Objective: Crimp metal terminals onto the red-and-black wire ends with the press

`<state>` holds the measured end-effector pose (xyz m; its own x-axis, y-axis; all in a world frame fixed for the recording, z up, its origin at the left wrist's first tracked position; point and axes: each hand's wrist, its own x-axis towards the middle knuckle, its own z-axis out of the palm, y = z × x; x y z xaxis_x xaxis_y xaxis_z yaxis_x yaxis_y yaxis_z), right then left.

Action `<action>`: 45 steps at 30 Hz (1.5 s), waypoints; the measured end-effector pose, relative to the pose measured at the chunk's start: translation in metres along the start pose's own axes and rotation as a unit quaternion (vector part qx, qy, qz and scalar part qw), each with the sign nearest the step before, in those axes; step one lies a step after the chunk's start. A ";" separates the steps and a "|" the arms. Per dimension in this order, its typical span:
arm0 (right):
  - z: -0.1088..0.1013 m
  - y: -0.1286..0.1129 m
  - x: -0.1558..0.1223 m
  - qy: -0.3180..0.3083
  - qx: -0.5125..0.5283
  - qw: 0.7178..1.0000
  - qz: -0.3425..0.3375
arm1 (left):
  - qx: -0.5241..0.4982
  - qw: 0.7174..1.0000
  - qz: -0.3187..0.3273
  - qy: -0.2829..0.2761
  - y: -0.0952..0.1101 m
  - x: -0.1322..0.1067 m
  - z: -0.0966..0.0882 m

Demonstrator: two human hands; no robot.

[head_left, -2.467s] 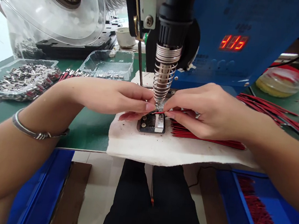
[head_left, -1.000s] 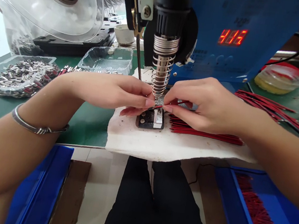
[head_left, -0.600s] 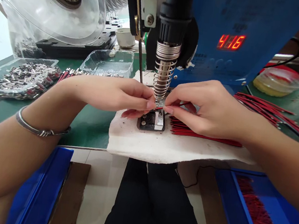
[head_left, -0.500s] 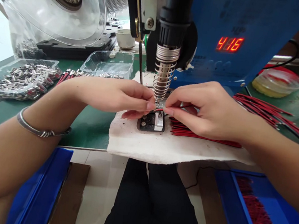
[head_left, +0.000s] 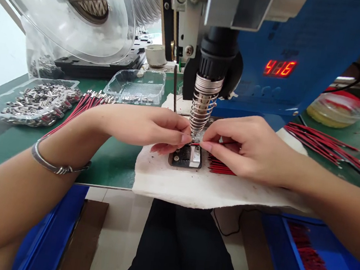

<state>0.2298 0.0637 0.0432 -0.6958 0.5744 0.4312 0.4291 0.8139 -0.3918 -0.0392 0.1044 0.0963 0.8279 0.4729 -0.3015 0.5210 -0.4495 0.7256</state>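
Note:
My left hand (head_left: 154,127) is closed in a pinch at the left side of the small metal jig (head_left: 186,157); its fingertips hide what they grip. My right hand (head_left: 247,150) pinches a thin red wire (head_left: 195,144) from the right, and the wire's end spans the gap between both hands above the jig's white block. Directly over that gap stands a soldering iron (head_left: 205,98) with a coiled spring, its tip down close to the wire. More red and black wires (head_left: 218,165) lie on the white cloth (head_left: 173,187) beneath my right hand.
A blue machine with a red display (head_left: 280,68) reading 416 stands behind. Left are a clear tray of metal connectors (head_left: 40,100), wires with metal ends (head_left: 87,101), another clear tray (head_left: 137,83) and a solder-like wire spool (head_left: 116,9). Right are loose wires (head_left: 329,147) and a blue bin (head_left: 288,240).
The view has shifted, so the scene sits lower in the picture. The iron's head appears slightly lower over the jig. Both hands keep their pinch in the same place.

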 end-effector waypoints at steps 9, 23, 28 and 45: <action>-0.004 -0.002 0.001 0.008 0.006 1.000 0.019 | -0.015 1.000 -0.010 -0.001 0.000 -0.002 0.002; -0.004 -0.002 0.001 0.002 0.016 0.999 0.033 | -0.020 1.000 -0.002 -0.002 -0.001 -0.001 0.001; -0.003 -0.002 0.001 0.007 0.003 1.000 0.022 | -0.017 1.000 -0.001 -0.003 -0.002 -0.001 0.001; 0.001 -0.006 -0.001 0.036 -0.035 0.998 0.042 | -0.014 1.000 -0.024 -0.004 0.001 0.000 0.000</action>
<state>0.2271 0.0585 0.0443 -0.6133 0.6443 0.4570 0.5262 0.7647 -0.3720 -0.0386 0.1033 0.0972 0.8041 0.4870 -0.3408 0.5537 -0.4050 0.7276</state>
